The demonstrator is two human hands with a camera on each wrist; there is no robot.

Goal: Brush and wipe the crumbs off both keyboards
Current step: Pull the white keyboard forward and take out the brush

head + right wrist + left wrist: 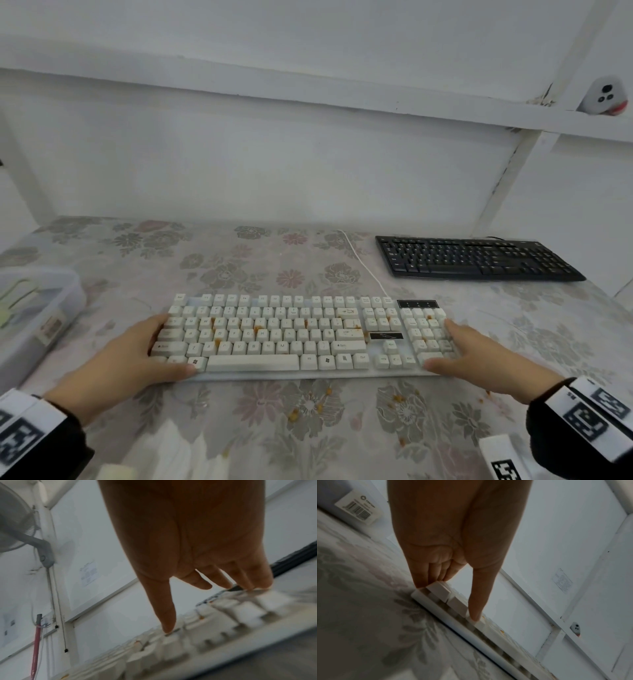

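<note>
A white keyboard (267,329) lies across the middle of the table, with orange crumbs (257,329) between its keys. My left hand (171,344) is at its left end: the thumb lies on a front-row key and straight fingers touch the left edge. In the left wrist view my left hand (452,601) shows the same hold on the white keyboard (453,626). My right hand (442,344) rests on the number pad, fingers spread, thumb at the front edge; my right hand (204,608) touches the blurred keys (223,622). A black keyboard (476,258) sits at the back right.
Loose crumbs (294,414) lie on the flowered tablecloth (102,260) in front of the white keyboard. A clear plastic container (41,308) stands at the left edge. The white cable (363,263) runs back toward the wall. White items lie at the near edge (171,445).
</note>
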